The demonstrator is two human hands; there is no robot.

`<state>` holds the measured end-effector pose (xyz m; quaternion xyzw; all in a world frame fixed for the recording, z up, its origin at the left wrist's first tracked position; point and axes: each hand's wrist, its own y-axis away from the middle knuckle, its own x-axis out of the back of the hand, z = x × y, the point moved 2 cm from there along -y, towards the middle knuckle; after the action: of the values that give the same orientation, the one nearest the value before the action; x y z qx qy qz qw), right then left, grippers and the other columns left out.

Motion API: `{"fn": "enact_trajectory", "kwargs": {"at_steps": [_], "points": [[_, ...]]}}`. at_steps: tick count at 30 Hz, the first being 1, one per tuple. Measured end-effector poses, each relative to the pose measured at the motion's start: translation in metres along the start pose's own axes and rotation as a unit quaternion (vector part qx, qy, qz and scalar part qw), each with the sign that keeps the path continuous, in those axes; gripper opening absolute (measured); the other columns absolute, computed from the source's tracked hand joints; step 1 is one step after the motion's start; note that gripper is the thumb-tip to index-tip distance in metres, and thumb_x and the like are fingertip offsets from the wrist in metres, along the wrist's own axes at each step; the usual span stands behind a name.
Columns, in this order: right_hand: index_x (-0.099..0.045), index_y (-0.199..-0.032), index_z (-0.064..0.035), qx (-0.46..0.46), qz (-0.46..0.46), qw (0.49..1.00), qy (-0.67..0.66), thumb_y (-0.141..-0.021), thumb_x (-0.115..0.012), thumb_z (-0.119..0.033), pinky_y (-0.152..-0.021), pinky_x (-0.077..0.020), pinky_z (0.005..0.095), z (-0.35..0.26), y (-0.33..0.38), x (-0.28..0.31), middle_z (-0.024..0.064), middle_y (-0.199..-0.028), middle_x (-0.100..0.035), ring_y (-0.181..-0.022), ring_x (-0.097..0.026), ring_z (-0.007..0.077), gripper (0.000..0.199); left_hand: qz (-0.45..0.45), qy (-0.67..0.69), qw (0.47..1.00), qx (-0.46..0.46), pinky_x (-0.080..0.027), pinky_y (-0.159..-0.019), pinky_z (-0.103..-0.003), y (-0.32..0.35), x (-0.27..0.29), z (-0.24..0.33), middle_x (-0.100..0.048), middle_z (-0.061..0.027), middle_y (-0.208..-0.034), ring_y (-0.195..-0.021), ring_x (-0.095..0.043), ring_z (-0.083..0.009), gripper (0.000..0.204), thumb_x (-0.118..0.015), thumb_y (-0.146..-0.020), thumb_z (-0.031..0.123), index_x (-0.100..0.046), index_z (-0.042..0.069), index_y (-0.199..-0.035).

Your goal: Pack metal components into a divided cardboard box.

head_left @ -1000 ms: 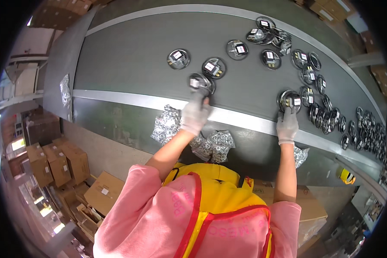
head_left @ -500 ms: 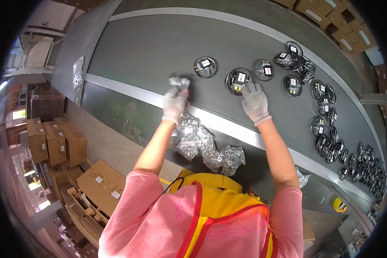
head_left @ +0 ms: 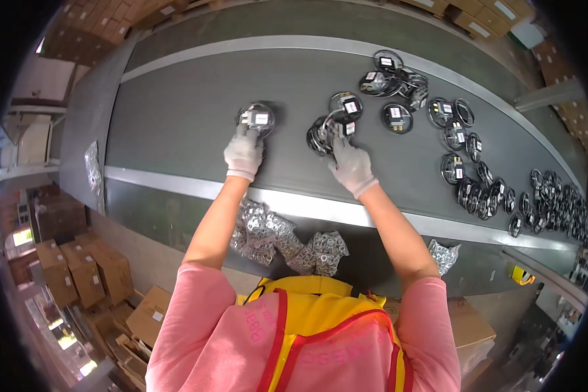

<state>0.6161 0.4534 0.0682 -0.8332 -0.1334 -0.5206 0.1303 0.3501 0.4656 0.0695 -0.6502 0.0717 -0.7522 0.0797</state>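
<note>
My left hand (head_left: 244, 155), in a pale glove, has its fingers closed at the near edge of a coiled black cable with a small metal box (head_left: 261, 119). That box bears a white label. Further right, my gloved right hand (head_left: 353, 164) grips another coiled cable unit (head_left: 318, 137), which looks tipped up on its edge. Just beyond it lies a third coiled cable unit (head_left: 346, 104), close to or touching the gripped one. The fingertips of both hands are partly hidden among the coils. Clear bags of metal rings (head_left: 284, 235) sit below the belt's near rail.
The grey conveyor belt (head_left: 183, 98) has metal rails along both sides. Many more coiled cable units (head_left: 483, 196) crowd its right side. A flat clear packet (head_left: 93, 166) lies at the left, and another bag of rings (head_left: 443, 256) is right of my arm. Cardboard boxes (head_left: 78, 271) stand lower left.
My left hand has moved from a small shiny item above the near rail onto the leftmost coil. The right hand has shifted left, tipping its coil. The whole view has turned somewhat.
</note>
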Motion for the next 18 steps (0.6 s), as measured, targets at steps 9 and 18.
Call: {"fn": "enact_trajectory", "kwargs": {"at_steps": [9,18], "points": [[-0.053,-0.102,-0.0043,-0.317,0.256,0.713,-0.571,-0.091,-0.059,-0.012,-0.043,-0.0429,0.0218,0.063,0.039,0.092,0.0023,-0.077,-0.058,-0.057,-0.062,0.0121,0.014,-0.09,0.716,0.645,0.251,-0.052,-0.054,-0.026,-0.056,0.007,0.068,-0.066,-0.0055,-0.083,-0.061,-0.064,-0.0147,0.011,-0.062,-0.091,0.011,-0.061,0.004,-0.1],[-0.052,-0.113,-0.0027,-0.158,0.211,0.963,0.049,-0.074,-0.073,-0.022,-0.065,-0.0516,0.0446,0.142,0.016,0.033,0.017,-0.088,-0.066,-0.076,-0.064,0.0363,0.048,0.016,0.25,0.933,-0.257,-0.05,-0.077,-0.045,-0.064,-0.041,0.135,-0.062,-0.0133,-0.098,-0.088,-0.06,-0.0339,0.028,-0.072,-0.067,0.021,-0.066,0.008,-0.091]]}}
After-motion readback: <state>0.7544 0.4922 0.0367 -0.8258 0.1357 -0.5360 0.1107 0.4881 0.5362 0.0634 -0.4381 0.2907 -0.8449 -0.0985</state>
